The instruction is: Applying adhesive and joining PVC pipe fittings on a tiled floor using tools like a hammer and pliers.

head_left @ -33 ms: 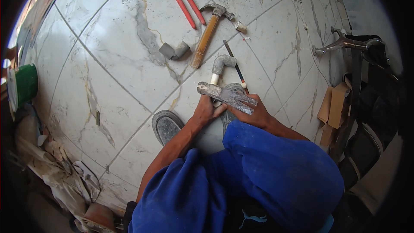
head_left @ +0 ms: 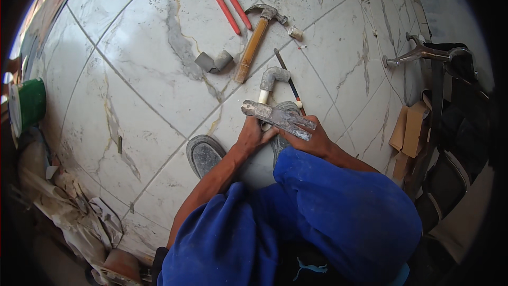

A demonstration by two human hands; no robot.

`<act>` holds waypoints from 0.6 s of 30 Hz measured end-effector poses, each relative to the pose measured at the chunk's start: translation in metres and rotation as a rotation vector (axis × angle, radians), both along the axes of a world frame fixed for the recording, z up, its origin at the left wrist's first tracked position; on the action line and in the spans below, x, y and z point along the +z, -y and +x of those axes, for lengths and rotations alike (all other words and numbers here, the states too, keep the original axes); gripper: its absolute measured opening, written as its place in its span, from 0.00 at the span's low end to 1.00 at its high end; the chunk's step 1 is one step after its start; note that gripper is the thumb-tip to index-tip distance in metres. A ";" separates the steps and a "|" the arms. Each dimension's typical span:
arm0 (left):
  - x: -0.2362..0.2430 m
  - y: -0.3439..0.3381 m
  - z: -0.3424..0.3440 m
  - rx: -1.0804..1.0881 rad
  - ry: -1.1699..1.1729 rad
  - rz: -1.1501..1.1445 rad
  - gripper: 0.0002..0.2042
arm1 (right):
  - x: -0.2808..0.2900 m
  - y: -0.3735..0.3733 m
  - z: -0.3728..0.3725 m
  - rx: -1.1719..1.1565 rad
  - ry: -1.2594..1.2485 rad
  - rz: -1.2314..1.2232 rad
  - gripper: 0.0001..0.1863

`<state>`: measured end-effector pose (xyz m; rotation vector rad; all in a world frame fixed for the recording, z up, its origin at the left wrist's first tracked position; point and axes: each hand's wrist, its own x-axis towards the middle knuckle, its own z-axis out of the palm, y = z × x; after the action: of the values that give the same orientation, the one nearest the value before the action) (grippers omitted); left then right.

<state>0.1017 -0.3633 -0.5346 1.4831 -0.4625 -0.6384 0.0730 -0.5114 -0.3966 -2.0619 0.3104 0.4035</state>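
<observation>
Between my shoes, my left hand (head_left: 255, 135) is closed at the lower end of a short white pipe (head_left: 263, 96), where a round hollow end shows by the fingers. A grey elbow fitting (head_left: 272, 78) caps the pipe's far end. Over the pipe lies a worn claw hammer head (head_left: 279, 118), its claws pointing right across my right hand (head_left: 313, 136). My right hand is closed under the claws on the hammer; its handle is hidden. Just beyond, a dark thin rod with an orange band (head_left: 288, 78) lies on the floor.
On the marble-patterned tiles ahead lie a wooden-handled hammer (head_left: 254, 47), red-handled pincers (head_left: 227, 4), grey elbow fittings (head_left: 214, 62) and a short white pipe piece (head_left: 295, 33). A green bucket (head_left: 32, 105) stands at left; a cardboard box (head_left: 410, 130) and metal-legged chair (head_left: 423, 50) are at right.
</observation>
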 end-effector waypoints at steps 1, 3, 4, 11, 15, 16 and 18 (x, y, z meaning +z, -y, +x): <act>0.004 0.002 -0.001 0.052 -0.178 0.005 0.19 | 0.000 -0.001 0.000 0.002 -0.001 0.000 0.17; 0.007 0.005 -0.004 0.117 -0.151 -0.024 0.19 | 0.000 -0.003 0.000 0.006 0.016 0.012 0.15; 0.008 0.006 -0.005 0.179 -0.121 -0.052 0.19 | 0.001 -0.004 -0.001 0.008 0.015 0.012 0.15; 0.002 0.013 0.002 0.110 0.687 -0.087 0.16 | 0.002 -0.002 -0.011 0.063 0.005 -0.049 0.14; 0.001 0.014 0.008 0.084 0.670 -0.141 0.09 | 0.006 -0.007 -0.015 -0.024 0.026 0.028 0.17; 0.000 0.013 0.008 0.084 0.668 -0.115 0.07 | 0.012 -0.007 -0.016 -0.015 0.023 0.029 0.17; 0.000 0.012 0.010 0.081 0.651 -0.158 0.05 | 0.032 0.000 -0.020 -0.020 0.057 -0.032 0.20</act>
<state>0.1116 -0.3755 -0.5346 1.5301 -0.9233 -0.0339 0.0527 -0.5118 -0.3646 -2.0959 0.3042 0.3291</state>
